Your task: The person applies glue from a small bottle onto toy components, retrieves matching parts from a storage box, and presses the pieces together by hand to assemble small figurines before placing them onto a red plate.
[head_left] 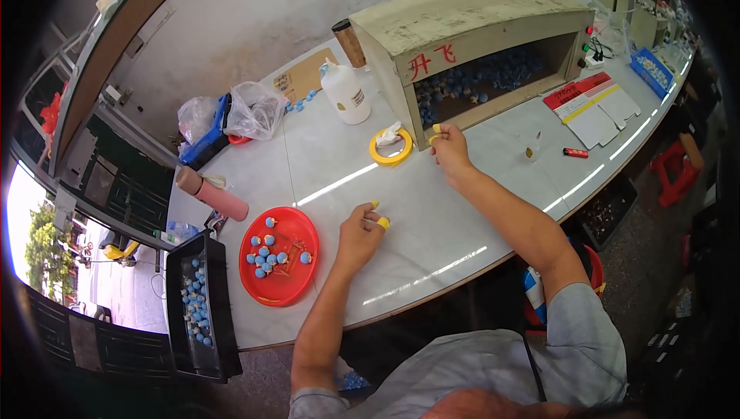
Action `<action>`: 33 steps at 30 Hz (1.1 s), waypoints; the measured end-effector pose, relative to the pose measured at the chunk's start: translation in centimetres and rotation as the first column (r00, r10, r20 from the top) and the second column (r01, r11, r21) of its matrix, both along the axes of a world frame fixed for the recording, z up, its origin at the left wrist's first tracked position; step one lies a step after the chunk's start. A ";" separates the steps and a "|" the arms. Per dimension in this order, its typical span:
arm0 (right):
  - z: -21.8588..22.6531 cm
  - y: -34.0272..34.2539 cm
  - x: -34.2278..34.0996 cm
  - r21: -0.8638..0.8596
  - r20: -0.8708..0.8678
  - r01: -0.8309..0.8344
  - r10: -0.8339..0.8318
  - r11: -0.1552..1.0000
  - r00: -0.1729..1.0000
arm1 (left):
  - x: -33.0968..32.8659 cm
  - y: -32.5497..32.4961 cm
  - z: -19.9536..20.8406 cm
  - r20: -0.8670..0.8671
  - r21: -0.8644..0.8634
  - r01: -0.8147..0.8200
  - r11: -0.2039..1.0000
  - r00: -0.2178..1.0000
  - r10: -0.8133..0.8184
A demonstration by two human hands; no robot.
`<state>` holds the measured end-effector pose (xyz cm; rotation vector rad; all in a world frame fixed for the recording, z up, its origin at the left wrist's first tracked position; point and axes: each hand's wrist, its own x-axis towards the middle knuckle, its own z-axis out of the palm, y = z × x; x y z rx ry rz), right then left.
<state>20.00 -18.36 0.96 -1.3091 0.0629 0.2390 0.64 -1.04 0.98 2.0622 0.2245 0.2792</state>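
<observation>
My left hand (361,235) is over the table right of a round red tray (254,289), its fingers bent together. A thin pale sliver shows between its yellow-covered fingertips, too small to name. My right hand (452,154) is at the front left corner of a cream box-like cabinet (478,14), thumb and forefinger pinched and also wearing yellow covers. Whether anything sits in that pinch I cannot make out. Small blue round pieces (269,251) and thin reddish sticks (290,259) lie in the tray. Many blue pieces (478,80) fill the cabinet's opening.
Left stands a black bin (223,326) of blue pieces, with a pink bottle (220,199) behind. A white bottle (344,95) and yellow tape roll (391,159) are near the cabinet. Rightward lie cardboard (597,114), a red lighter (575,153) and a blue basket (651,72).
</observation>
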 end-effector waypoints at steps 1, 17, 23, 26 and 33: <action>-1.5 -0.7 2.3 -0.166 0.169 0.127 -0.098 0.978 0.981 | 0.7 -0.4 -1.3 -0.005 -0.159 0.045 0.986 0.999 -0.046; 0.3 -6.7 12.3 -0.819 0.529 0.558 0.203 -0.132 0.824 | 1.5 0.1 -3.4 0.026 -0.294 0.000 0.956 1.000 0.008; 1.1 -7.3 11.6 -0.839 0.514 0.534 0.171 -0.104 0.841 | 1.1 -0.2 -3.3 0.027 -0.164 -0.008 0.986 1.000 0.013; 0.8 -6.3 8.9 -0.766 0.642 0.630 0.119 0.124 0.757 | 0.7 0.5 -3.4 -0.005 -0.234 0.029 0.972 0.999 -0.031; 1.0 -2.5 -7.0 -0.485 0.789 0.185 0.337 0.855 0.514 | 0.5 -0.1 -0.3 -0.047 -0.723 0.073 0.687 0.987 -0.154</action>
